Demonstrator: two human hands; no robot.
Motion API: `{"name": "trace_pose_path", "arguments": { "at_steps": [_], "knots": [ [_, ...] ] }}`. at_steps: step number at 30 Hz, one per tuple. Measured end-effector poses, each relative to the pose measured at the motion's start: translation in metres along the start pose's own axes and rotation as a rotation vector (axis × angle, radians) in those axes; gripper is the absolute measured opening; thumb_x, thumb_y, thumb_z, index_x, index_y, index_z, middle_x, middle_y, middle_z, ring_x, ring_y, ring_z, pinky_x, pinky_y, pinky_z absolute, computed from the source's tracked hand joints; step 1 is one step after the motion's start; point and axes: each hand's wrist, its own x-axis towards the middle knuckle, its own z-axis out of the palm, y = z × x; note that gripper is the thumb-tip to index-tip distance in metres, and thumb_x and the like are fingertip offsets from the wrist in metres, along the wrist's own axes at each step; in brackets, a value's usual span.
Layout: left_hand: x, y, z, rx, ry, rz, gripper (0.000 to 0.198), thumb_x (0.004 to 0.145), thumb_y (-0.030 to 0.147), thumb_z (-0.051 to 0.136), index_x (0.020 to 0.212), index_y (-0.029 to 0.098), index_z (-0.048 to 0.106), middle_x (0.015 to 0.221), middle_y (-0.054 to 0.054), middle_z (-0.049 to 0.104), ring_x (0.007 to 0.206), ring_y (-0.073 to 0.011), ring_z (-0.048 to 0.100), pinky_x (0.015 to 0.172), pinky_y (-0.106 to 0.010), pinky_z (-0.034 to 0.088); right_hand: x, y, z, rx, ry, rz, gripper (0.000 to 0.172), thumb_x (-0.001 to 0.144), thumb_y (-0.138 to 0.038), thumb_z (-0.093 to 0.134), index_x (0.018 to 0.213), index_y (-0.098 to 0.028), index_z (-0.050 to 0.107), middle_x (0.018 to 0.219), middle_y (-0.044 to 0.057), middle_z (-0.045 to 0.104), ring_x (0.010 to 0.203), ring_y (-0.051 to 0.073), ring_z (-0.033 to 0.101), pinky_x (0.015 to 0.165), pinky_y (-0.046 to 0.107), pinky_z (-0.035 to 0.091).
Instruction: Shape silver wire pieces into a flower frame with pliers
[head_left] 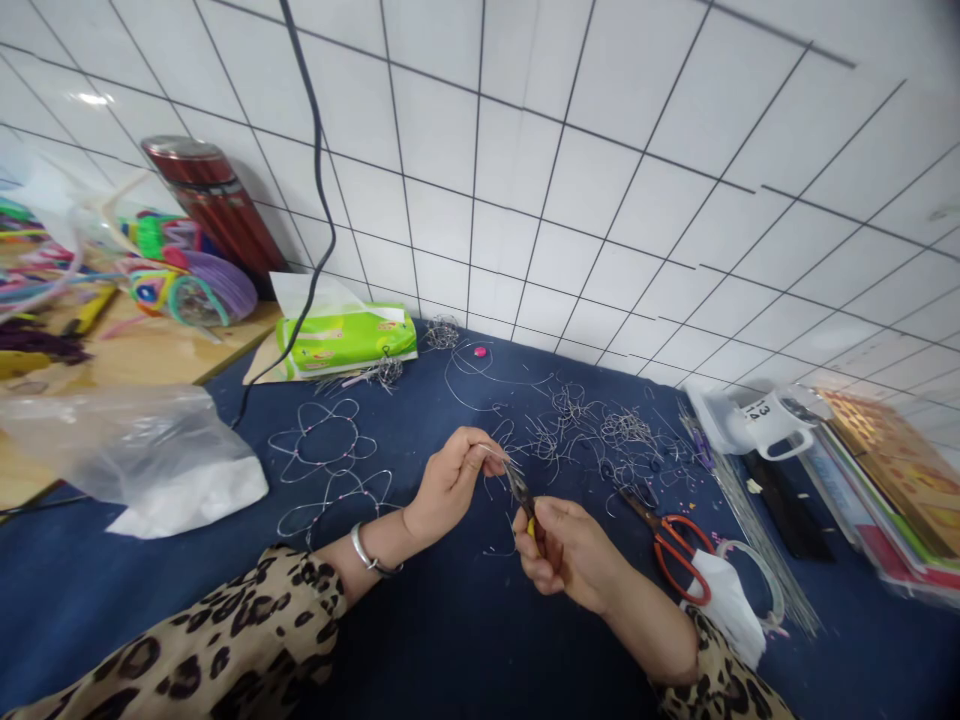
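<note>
My left hand (452, 480) pinches a thin silver wire (496, 462) above the dark blue cloth (450, 630). My right hand (566, 550) is closed round small pliers (520, 490) with yellow handles, their jaws meeting the wire just right of my left fingertips. Both forearms wear leopard-print sleeves, and a silver bangle (365, 553) sits on my left wrist. Finished wire flower shapes with pink beads (324, 445) lie on the cloth to the left of my left hand.
Red-handled scissors (671, 545) lie right of my hands, with tangled wire scraps (592, 430) behind. A green tissue pack (345, 340), clear plastic bag (142, 450), red flask (214, 205), white mug (757, 420), straight wire bundle (757, 540) and stacked books (892, 480) surround the cloth.
</note>
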Motion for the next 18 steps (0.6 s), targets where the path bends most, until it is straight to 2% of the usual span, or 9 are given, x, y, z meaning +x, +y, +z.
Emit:
{"name": "trace_pose_path", "arguments": {
  "at_steps": [9, 14, 18],
  "knots": [
    [0.0022, 0.0018, 0.0034, -0.060, 0.044, -0.086, 0.020, 0.091, 0.029, 0.037, 0.088, 0.016, 0.051, 0.073, -0.004, 0.062, 0.064, -0.0126, 0.058, 0.063, -0.028, 0.048, 0.0023, 0.0027, -0.0035, -0.115, 0.055, -0.067, 0.028, 0.085, -0.043, 0.049, 0.086, -0.015, 0.052, 0.063, -0.002, 0.048, 0.042, 0.003, 0.037, 0.035, 0.014, 0.022],
    [0.0013, 0.0018, 0.0029, -0.029, 0.051, -0.060, 0.020, 0.091, 0.029, 0.038, 0.088, 0.016, 0.053, 0.074, -0.004, 0.063, 0.064, -0.0125, 0.058, 0.063, -0.028, 0.048, 0.0029, 0.0033, -0.0056, -0.111, 0.006, -0.079, 0.033, 0.085, -0.047, 0.045, 0.089, -0.014, 0.053, 0.064, -0.001, 0.052, 0.043, 0.007, 0.048, 0.036, 0.018, 0.034],
    [-0.0005, 0.0013, 0.0008, 0.027, 0.004, -0.011, 0.020, 0.091, 0.026, 0.038, 0.090, 0.016, 0.055, 0.074, -0.004, 0.062, 0.066, -0.0124, 0.058, 0.066, -0.028, 0.049, 0.0039, 0.0049, -0.0067, -0.082, -0.052, -0.072, 0.035, 0.085, -0.046, 0.044, 0.092, -0.014, 0.054, 0.066, 0.001, 0.055, 0.046, 0.010, 0.052, 0.040, 0.022, 0.041]
  ]
}}
